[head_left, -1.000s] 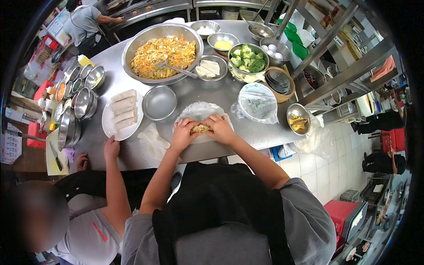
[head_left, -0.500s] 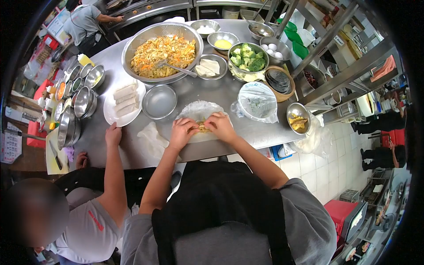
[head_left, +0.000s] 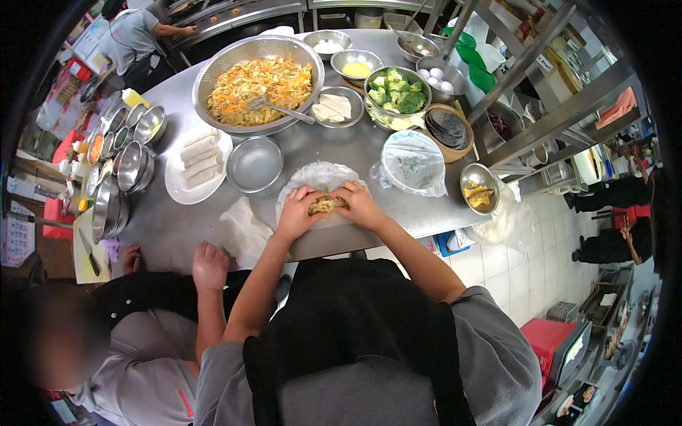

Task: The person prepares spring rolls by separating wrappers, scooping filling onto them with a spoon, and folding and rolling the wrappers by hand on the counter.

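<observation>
A thin white spring roll wrapper [head_left: 321, 172] lies on the steel table in front of me. On its near part sits a small log of shredded filling [head_left: 327, 204]. My left hand [head_left: 299, 212] presses against the filling's left end, fingers curled over it. Opposite, my right hand [head_left: 361, 206] cups the right end in the same way. Left of my hands lies a crumpled stack of wrappers [head_left: 246, 226]. A white oval plate [head_left: 175, 177] farther left carries several finished rolls [head_left: 201, 159], with an empty steel bowl [head_left: 256, 165] beside it.
A large colander [head_left: 206, 85] of shredded vegetable filling with a spoon stands behind. Bowls of broccoli [head_left: 398, 92], eggs [head_left: 437, 77] and white slabs [head_left: 334, 106] sit back right. A co-worker's hand [head_left: 210, 265] is at the table's left edge, near a knife [head_left: 89, 253].
My fingers have gone from pinching over the filling to cupping its two ends, so more of it shows. The co-worker's hand has left the plate and drawn back to the table edge.
</observation>
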Motion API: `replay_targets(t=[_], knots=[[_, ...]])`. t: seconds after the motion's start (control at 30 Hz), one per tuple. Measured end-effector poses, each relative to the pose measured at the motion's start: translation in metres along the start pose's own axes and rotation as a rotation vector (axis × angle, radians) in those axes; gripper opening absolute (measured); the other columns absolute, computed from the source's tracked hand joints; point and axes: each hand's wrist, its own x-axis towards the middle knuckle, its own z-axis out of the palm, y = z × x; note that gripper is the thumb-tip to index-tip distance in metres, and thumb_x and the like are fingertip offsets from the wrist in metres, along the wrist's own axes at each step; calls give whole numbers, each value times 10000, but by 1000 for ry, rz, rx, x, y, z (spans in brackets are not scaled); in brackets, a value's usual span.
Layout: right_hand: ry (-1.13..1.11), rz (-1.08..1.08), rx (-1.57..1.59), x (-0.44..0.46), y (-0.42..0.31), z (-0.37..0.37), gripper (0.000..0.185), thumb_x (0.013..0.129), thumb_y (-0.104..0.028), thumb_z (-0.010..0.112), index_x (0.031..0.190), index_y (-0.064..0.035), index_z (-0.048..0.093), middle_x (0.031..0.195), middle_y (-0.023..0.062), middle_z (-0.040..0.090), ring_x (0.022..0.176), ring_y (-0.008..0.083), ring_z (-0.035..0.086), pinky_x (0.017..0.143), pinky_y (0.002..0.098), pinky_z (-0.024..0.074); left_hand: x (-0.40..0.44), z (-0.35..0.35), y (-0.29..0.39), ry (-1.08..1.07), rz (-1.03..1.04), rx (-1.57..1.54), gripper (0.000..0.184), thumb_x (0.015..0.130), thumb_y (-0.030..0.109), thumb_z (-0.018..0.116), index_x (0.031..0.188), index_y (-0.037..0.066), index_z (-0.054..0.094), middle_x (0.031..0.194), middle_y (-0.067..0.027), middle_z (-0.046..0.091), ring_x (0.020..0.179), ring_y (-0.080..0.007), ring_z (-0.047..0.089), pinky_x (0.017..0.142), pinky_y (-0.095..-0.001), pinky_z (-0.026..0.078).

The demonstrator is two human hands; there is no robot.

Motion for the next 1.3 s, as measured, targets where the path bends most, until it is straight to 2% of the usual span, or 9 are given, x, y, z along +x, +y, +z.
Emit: replay_targets(t=[0.23,0.33,0.43,0.6,0.73,0.9,1.13,1.23,1.3], knots=[[-6,60,87,10,-4,-13,308,772,-249,771,1071,-200,716,1116,34,609,1113,271,552,913,451,389,-2,-11,-1,11,-25,-82,562,637,294,880,1143,122,707,1132,-55,611,1077,-298,565,965,-413,454],[30,-74,-112,26,2,-17,215,823,-232,722,1038,-233,731,1083,-1,619,1111,241,555,884,435,379,-3,-21,-4,-25,-16,-94,553,639,268,876,1142,116,706,1130,-59,611,1076,-303,574,962,-416,460],[-66,-224,-240,44,4,-17,145,857,-207,676,985,-240,734,1023,-17,615,1088,223,558,875,422,369,-4,-24,-10,-60,-18,-107,530,656,210,861,1148,102,699,1108,-68,615,1051,-307,590,940,-412,479],[-155,-297,-390,59,6,-18,43,828,-227,690,867,-210,697,958,-14,598,1053,215,559,874,416,364,-7,-24,-12,-110,-79,-103,521,664,113,841,1160,82,687,1071,-87,618,1011,-308,609,886,-397,514],[-243,-193,-424,58,11,-25,100,784,-255,731,817,-187,665,976,-11,605,1028,204,558,877,413,366,-9,-24,-4,-44,-67,-115,524,654,111,854,1147,66,683,1060,-88,614,1008,-309,608,876,-412,514],[-172,-60,-166,44,-7,-41,97,759,-203,723,818,-146,671,950,17,615,1004,251,597,859,446,402,-9,-31,14,138,11,-62,452,660,110,854,1080,63,696,1032,-78,616,994,-300,604,873,-422,500],[-109,28,11,23,-10,-10,125,768,-217,748,831,-121,698,950,48,629,1015,268,611,853,453,451,-5,-9,-2,121,10,87,406,684,201,850,1055,112,710,1082,-48,638,980,-287,596,872,-418,471],[-70,22,106,18,-1,-23,193,778,-237,752,937,-135,712,1032,56,628,1065,276,591,860,440,456,-4,-17,5,84,37,80,449,690,231,847,1102,127,704,1108,-38,640,1033,-281,594,897,-413,469],[-59,-18,-43,11,-5,-25,254,787,-244,748,1015,-142,701,1079,61,616,1105,283,570,887,446,452,-1,-23,20,47,70,67,490,687,234,850,1138,124,695,1131,-46,641,1071,-285,590,920,-416,466]])
